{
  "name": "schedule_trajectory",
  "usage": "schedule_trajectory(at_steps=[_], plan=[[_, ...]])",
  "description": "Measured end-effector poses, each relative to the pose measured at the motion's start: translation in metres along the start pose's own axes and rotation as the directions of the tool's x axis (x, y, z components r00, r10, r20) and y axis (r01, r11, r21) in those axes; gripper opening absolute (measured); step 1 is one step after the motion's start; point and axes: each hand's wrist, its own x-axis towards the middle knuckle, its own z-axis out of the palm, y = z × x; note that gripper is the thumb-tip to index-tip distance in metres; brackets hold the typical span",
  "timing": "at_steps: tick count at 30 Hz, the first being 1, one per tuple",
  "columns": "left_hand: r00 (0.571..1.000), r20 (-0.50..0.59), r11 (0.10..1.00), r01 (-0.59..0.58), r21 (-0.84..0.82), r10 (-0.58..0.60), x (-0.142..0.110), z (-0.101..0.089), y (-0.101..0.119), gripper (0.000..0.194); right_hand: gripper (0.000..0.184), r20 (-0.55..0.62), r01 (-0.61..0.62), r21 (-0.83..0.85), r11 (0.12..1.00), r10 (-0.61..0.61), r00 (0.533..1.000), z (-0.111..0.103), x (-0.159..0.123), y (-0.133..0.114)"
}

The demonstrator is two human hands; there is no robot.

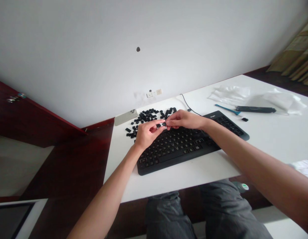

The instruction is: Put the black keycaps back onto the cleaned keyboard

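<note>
A black keyboard [168,153] lies on the white table, with most of its key positions showing bare switches. Above its back edge my two hands meet at the fingertips around a small black keycap [164,124]. My left hand [147,133] is closed in a pinch, thumb and index finger reaching to the keycap's left side. From the right, my right hand [181,119] pinches the same keycap. Many loose black keycaps [147,115] are scattered behind and left of the hands, some partly hidden by them.
A phone [126,117] lies at the table's back left. Right of the keyboard are a blue tool [227,108], a long black object [255,109], a small brush head [244,119] and clear plastic bags [229,94]. A cable [185,101] runs behind the keyboard near the wall.
</note>
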Motion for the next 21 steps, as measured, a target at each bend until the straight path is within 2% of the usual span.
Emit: schedule_trajectory(at_steps=[6,9,14,21], plan=[[0.999,0.028,0.999,0.022,-0.026,-0.021,0.0,0.001,0.0,0.034,0.031,-0.014,0.016,0.08,0.997,-0.015,1.0,0.005,0.003,0.003],[0.997,0.07,0.997,0.018,-0.073,-0.013,0.001,0.0,0.001,0.035,0.029,-0.012,0.022,0.068,0.997,-0.021,1.0,0.007,0.005,0.005],[0.988,0.157,0.99,0.021,-0.142,0.001,0.003,0.0,0.0,0.035,0.031,-0.019,0.015,0.029,0.999,-0.015,1.0,0.01,0.007,0.009],[0.982,0.187,0.985,0.065,-0.162,-0.034,0.003,0.002,0.002,0.035,0.037,-0.067,0.041,0.082,0.996,-0.036,0.997,0.009,0.008,0.012]])
